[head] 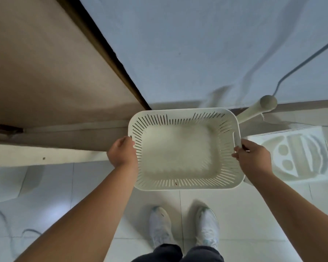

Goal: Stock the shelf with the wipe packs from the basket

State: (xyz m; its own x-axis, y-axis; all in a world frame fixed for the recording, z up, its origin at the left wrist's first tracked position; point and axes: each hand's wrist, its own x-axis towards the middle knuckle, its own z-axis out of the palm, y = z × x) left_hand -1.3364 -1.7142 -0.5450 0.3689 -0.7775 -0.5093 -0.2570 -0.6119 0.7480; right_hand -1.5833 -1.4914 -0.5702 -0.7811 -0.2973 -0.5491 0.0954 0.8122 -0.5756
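A white slotted plastic basket (184,184) hangs in front of me above the floor, held level between both hands. Nothing lies inside it; no wipe pack is in view. My left hand (121,153) grips the basket's left rim, fingers curled over the edge. My right hand (252,156) grips the handle on the right rim. No shelf is visible.
A brown panel (45,69) with a dark edge fills the upper left. A pale wall or sheet (197,44) lies ahead, with a grey cable (301,63). A white pole (254,112) and a white moulded insert (295,156) sit at right. My white shoes (184,225) stand on floor tiles.
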